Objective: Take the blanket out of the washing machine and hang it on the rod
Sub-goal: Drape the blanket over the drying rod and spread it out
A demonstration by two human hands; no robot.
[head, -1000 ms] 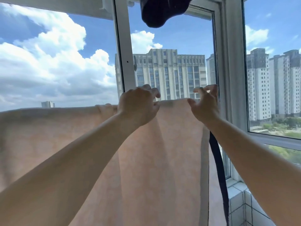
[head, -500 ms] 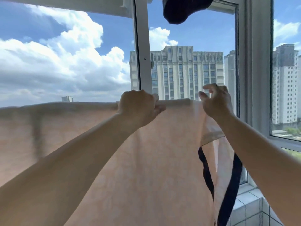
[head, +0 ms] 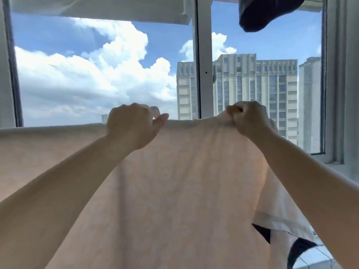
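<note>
fingers (head: pixel 236 111) on blanket (head: pixel 184 181), window (head: pixel 204 55) behind

**Not much room up top, pretty open in the middle**

The peach-pink thin cloth blanket (head: pixel 184 191) fills the whole lower half from the left edge across to the right, so nothing passes forward below its top fold. Both hands sit on that fold: left hand (head: pixel 134 127) and right hand (head: pixel 250 119), with an open stretch of fold between them. Above the fold it's open air up to the white window frame post (head: pixel 204 55). A dark rounded hanging fabric item (head: pixel 252 14) dangles overhead on the right, well above the right hand. A white flat overhead panel (head: pixel 101 8) caps the upper left.
</note>
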